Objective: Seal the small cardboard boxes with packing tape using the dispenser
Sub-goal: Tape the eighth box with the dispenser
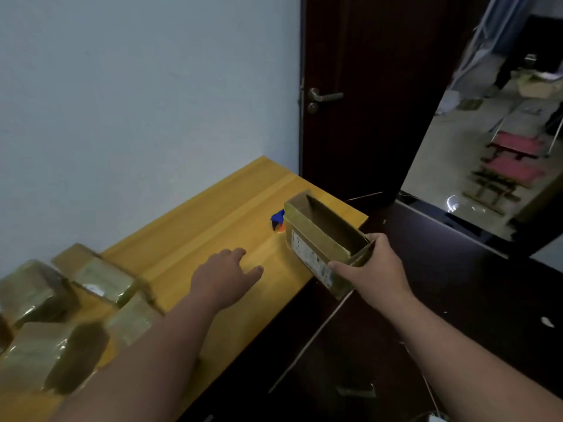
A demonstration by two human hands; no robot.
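Now right hand [373, 269] gripping open cardboard box [323, 239], left hand [225, 275] flat, fingers relaxed, over yellow table [213, 208].

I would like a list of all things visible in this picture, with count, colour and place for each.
open box: one, brown with a white label, held above the table's right end
taped boxes: about five, brown under shiny tape, blurred, at the table's left end
dispenser: one, blue and orange, on the table, mostly hidden behind the open box
table: one, yellow wood, against the wall
wall: pale blue-grey, behind the table
door: one, dark brown, open, with a metal handle
floor: dark, right of the table
left hand: fingers loosely extended over the table, holds nothing
right hand: grips the near end of the open box
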